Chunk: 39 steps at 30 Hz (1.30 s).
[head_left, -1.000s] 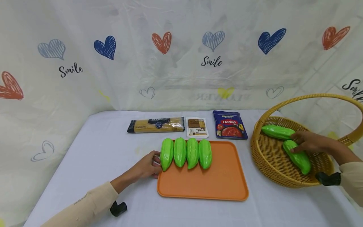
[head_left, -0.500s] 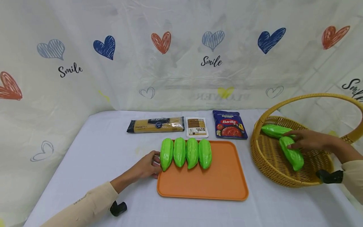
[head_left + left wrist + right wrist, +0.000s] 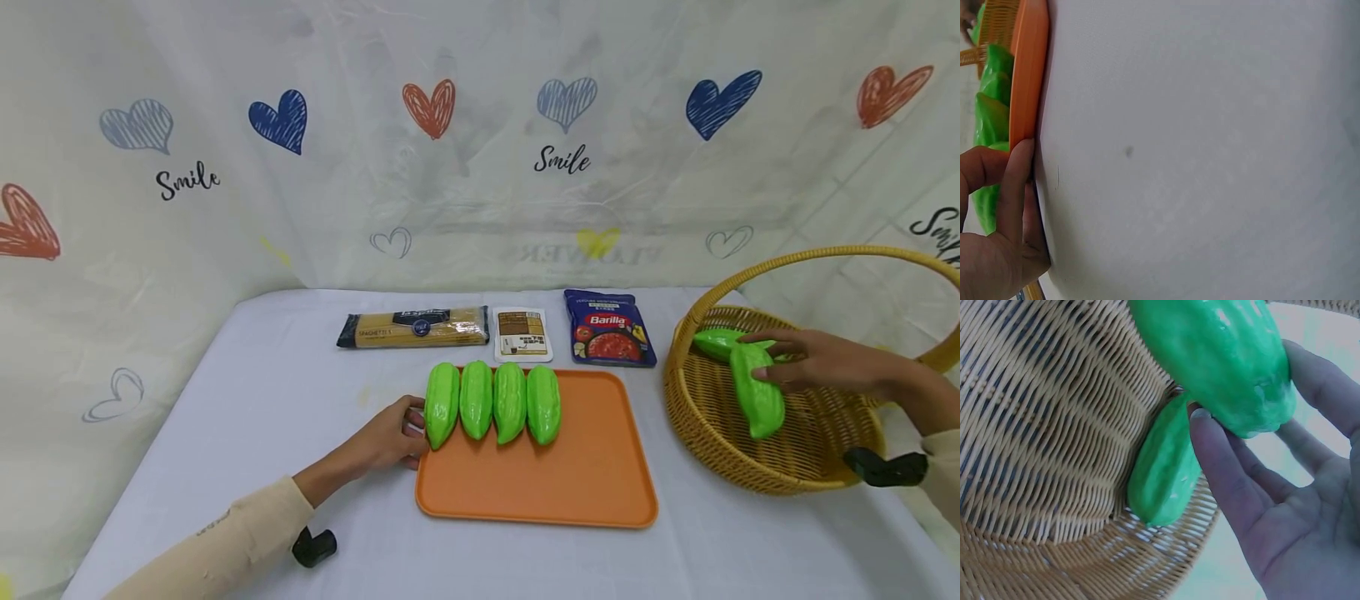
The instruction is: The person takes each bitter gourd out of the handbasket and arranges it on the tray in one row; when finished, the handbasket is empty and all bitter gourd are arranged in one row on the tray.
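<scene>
My right hand grips a glossy green bitter melon by its upper end, over the wicker basket. In the right wrist view that melon sits between thumb and fingers, above a second bitter melon lying in the basket. My left hand pinches the left rim of the orange tray; the left wrist view has the fingers on the tray's edge. Several bitter melons lie side by side along the tray's back left.
Behind the tray lie a spaghetti pack, a small white-and-brown packet and a dark blue sauce pouch. The basket's tall handle arches over its opening. A white cloth covers the table.
My right hand has drawn the bitter melon leftward and up within the basket, and it now hangs more upright. The left hand and the tray stay put.
</scene>
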Each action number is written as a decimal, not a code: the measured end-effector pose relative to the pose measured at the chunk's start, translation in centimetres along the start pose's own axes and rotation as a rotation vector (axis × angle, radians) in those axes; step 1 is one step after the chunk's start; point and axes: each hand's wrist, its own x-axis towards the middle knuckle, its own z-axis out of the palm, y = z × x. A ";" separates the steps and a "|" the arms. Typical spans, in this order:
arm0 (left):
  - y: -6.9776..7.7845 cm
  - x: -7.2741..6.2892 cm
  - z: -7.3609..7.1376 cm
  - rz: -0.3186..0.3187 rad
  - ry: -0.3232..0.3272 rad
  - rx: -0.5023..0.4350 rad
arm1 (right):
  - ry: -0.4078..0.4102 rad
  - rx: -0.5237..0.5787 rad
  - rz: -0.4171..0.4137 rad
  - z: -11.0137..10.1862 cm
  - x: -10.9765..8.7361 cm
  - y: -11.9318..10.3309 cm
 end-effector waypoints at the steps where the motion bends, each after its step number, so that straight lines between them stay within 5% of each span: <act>1: 0.0 0.0 0.0 -0.001 -0.001 0.002 | 0.008 0.001 -0.008 0.0 0.0 -0.1; 24: -0.1 0.2 0.0 -0.003 0.008 -0.006 | 0.016 0.057 -0.064 0.7 -0.8 -4.0; 39: 0.1 0.1 0.0 -0.010 0.004 -0.012 | -0.101 0.191 -0.155 1.8 -1.2 -6.0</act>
